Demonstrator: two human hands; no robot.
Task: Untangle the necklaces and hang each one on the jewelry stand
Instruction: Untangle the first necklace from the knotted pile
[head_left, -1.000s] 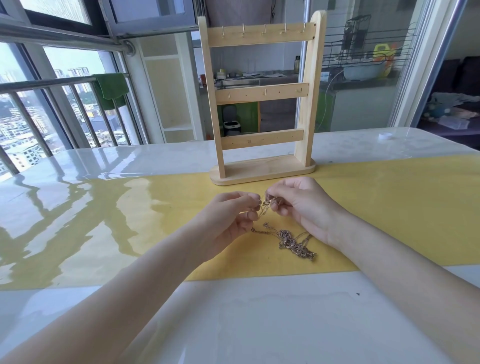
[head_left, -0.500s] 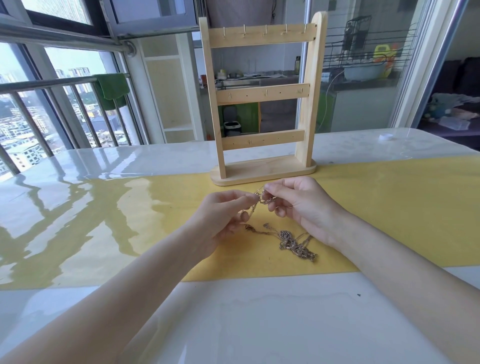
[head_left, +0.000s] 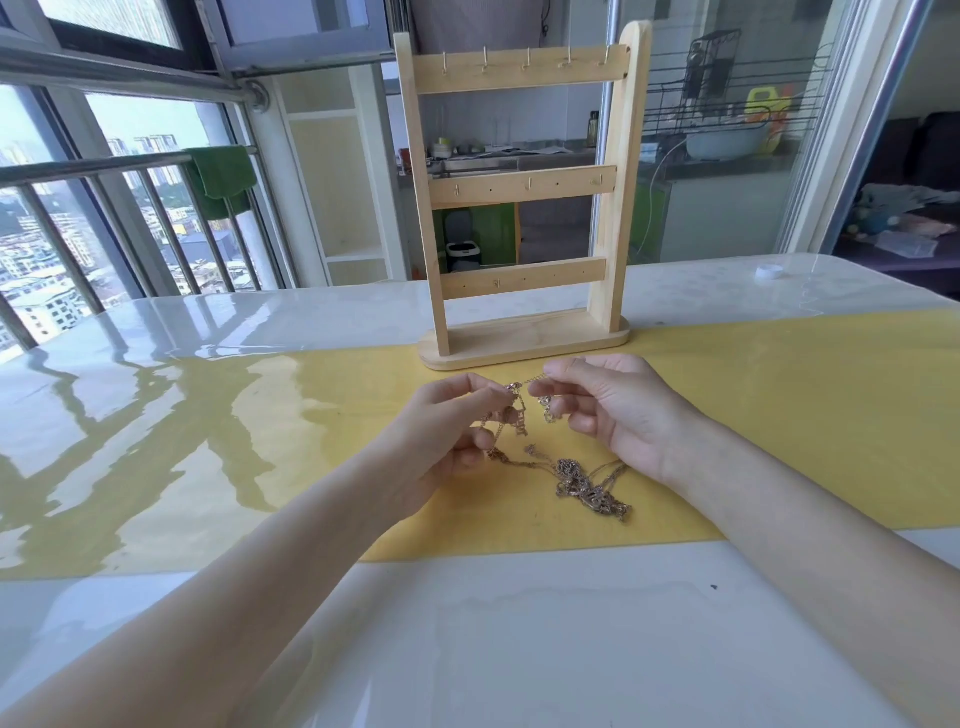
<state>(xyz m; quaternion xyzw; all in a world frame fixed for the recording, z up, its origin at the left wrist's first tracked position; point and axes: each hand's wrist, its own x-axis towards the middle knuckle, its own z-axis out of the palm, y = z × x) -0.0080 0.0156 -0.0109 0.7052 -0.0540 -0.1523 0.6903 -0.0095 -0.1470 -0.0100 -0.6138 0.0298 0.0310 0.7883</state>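
Grip, both hands: the left hand (head_left: 447, 431) pinches the chain at thumb and forefinger, and the right hand (head_left: 613, 410) pinches the same run of chain just beside it, so a short taut length spans the gap between the two pinches. Neither grip is released.

Change noted: against the view a second ago, both hands have risen slightly and drawn a little apart. The strand between them, then bunched at the fingertips, is now stretched out, with two small loops or pendants hanging below it. Judgement: one strand is being teased clear of the mass. Separation is in its opening stage only.

Location of the task's thing: the necklaces (head_left: 587, 483) lie mostly as a knotted clump on the yellow mat (head_left: 779, 415), just below the right hand, with trailing chain running up to both pinches. How many necklaces make up the clump cannot be told.

Holders and contents: the jewelry stand (head_left: 524, 202) sits upright on the bench (head_left: 467, 649), at the far edge of the mat, just beyond the hands. Its three rails carry small hooks. No necklace hangs on any of them, and the base tray holds nothing visible. Hanging is not yet begun.

Other: a small white cap (head_left: 769, 272) rests on the bench at far right.
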